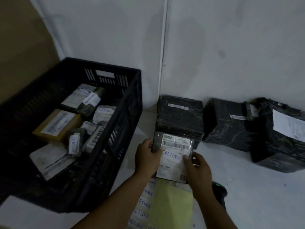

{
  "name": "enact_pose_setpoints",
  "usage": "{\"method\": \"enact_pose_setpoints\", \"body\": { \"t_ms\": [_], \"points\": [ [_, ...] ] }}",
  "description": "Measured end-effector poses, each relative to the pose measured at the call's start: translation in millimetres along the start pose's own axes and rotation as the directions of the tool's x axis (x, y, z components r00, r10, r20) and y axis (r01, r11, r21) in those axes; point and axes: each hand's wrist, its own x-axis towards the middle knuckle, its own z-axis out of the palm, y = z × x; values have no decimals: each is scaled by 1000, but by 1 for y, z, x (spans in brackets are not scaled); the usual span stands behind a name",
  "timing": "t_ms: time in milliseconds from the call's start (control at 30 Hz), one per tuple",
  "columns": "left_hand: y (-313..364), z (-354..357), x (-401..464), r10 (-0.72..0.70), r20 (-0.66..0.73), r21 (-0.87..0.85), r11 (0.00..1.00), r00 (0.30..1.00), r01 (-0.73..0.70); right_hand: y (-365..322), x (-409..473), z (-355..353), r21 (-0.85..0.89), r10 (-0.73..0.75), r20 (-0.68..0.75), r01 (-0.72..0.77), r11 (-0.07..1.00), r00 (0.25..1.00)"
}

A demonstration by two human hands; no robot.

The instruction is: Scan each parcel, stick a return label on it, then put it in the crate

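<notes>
The large black slatted plastic crate (127, 103) fills the left of the view; its near corner sinks into shadow and its left side runs out of frame. Inside it lie several parcels, among them a tan cardboard box (57, 125) and some wrapped packets bearing handwritten labels, though the blur leaves most of that writing unreadable. On the white floor (247, 179) along the grey wall (231, 47) stand three big black film-wrapped boxes: one (179, 116) directly behind the hands, a second (229, 123) beside it, and a third (280, 138) cut off at the right edge. Low in the frame lies a pale yellow backing sheet (171, 205) with white RETURN stickers (143, 204) to its left, cut off at the bottom edge. A black handheld scanner (220, 192) with a green light lies just right of the sheet, mostly hidden by the right forearm. The small flat plastic-wrapped parcel (173, 156) is held upright above the sheet, its barcode slip facing up. The left hand (146, 159) grips its left edge, fingers curled behind. The right hand (199, 172) holds its right side, thumb pressing the white RETURN label (171, 156) onto its face.
</notes>
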Motion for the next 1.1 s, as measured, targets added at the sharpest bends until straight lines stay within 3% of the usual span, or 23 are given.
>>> {"method": "enact_pose_setpoints", "body": {
  "t_ms": [300, 467, 567, 700, 900, 1100],
  "points": [
    [104, -86, 8, 215, -177, -132, 962, 960, -239, -125, -15, -4, 318, -171, 79, 138, 938, 982],
    [133, -156, 26, 220, -277, -203, 938, 935, -281, -189, -24, 29, 367, -282, 146, 213, 906, 948],
    [128, -199, 41, 198, -347, -226, 931, 917, -287, -219, -30, 60, 309, -354, 173, 290, 906, 919],
    [109, -251, 66, 115, -407, -250, 940, 906, -231, -244, -34, 111, 252, -416, 221, 361, 898, 882],
    [61, -304, 113, -44, -424, -235, 970, 904, -63, -244, -33, 170, 2, -495, 184, 503, 864, 849],
    [-5, -314, 153, -174, -272, -65, 985, 946, 162, -229, -37, 186, -158, -585, 118, 597, 786, 802]
  ]
}}
